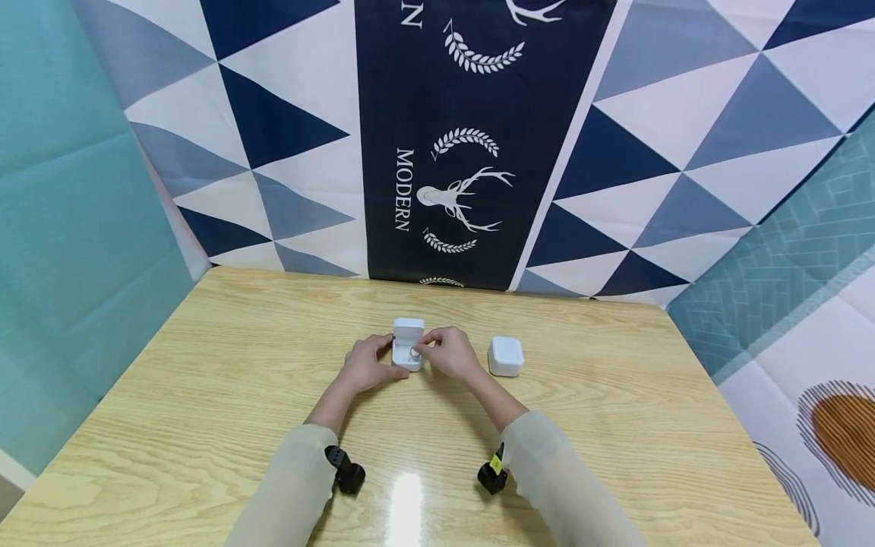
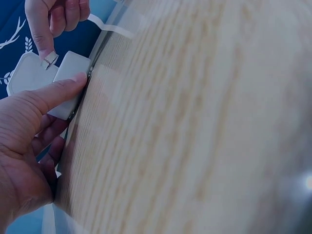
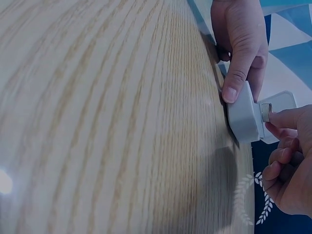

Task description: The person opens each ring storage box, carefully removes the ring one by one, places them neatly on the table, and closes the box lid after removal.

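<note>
A small white ring box point(image 1: 409, 329) stands on the table with its lid raised. My left hand point(image 1: 365, 366) grips the box's base from the left, the thumb along its front and the fingers behind. Between thumb and forefinger, my right hand point(image 1: 450, 352) pinches a silvery ring point(image 3: 266, 112) just over the open box. In the left wrist view the ring point(image 2: 50, 59) shows above the box's base, in front of the lid. Whether it touches the inside of the box I cannot tell.
A second white box point(image 1: 506, 355), rounded and closed, sits to the right of my right hand. The wooden table point(image 1: 615, 425) ends at a patterned cloth backdrop point(image 1: 294, 137) behind the boxes. Light glares on the table's near part.
</note>
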`<state>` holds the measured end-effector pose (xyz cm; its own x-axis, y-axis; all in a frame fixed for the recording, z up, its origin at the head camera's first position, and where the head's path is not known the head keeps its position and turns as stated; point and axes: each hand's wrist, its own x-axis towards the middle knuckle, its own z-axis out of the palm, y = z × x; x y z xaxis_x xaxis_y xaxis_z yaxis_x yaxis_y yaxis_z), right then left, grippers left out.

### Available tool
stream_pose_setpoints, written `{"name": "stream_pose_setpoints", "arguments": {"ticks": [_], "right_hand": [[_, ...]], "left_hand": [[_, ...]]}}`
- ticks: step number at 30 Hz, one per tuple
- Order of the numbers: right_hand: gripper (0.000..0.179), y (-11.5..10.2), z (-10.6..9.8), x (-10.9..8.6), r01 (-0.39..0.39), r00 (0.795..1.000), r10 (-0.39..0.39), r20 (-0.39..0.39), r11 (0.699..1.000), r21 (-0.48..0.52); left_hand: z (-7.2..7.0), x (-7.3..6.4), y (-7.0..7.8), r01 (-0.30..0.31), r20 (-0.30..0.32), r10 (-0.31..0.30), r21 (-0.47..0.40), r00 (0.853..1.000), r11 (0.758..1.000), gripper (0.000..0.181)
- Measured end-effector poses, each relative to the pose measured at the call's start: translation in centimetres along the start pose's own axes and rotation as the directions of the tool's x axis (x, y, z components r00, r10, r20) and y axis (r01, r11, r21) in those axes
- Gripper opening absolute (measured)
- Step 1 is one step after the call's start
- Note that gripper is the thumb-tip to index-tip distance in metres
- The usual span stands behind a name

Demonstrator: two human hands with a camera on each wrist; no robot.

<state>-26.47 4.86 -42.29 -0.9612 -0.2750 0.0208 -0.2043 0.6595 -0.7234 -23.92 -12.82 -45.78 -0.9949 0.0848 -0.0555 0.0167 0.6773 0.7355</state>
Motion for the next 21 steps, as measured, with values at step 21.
{"name": "stream_pose_setpoints", "arguments": {"ticks": [21], "right_hand": [[0.013, 0.35, -0.08, -0.35, 0.017, 0.999, -0.018, 0.036, 1.0, 0.011]], "left_hand": [[0.26, 0.06, -0.16, -0.008, -0.003, 0.008, 0.01, 1.0, 1.0, 0.078]]}}
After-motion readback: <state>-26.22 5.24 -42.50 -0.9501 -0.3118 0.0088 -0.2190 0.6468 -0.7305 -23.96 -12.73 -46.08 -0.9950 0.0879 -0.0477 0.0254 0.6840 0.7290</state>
